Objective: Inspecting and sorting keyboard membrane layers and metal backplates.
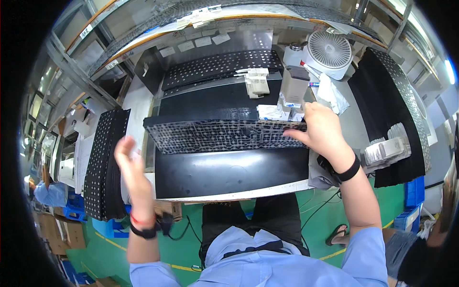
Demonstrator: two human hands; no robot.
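A long black panel point(205, 136) with a grid-textured face stands on its long edge across the bench, tilted. My right hand point(325, 129) grips its right end, the thumb lying on the near face and the fingers at the top edge. My left hand point(134, 174) is raised beside the panel's left end, apart from it, fingers stretched and nothing seen in them. In front of the panel lies a smooth black mat point(229, 172). White packets point(273, 113) sit just behind the panel's top edge, near my right hand.
Behind stand a pale box point(294, 83), a white fan point(330, 51) and a pile of white cards point(257, 82). Perforated black sheets lie left point(103, 162), right point(399, 105) and at the back point(220, 69). A stack of white pieces point(389, 148) sits at right.
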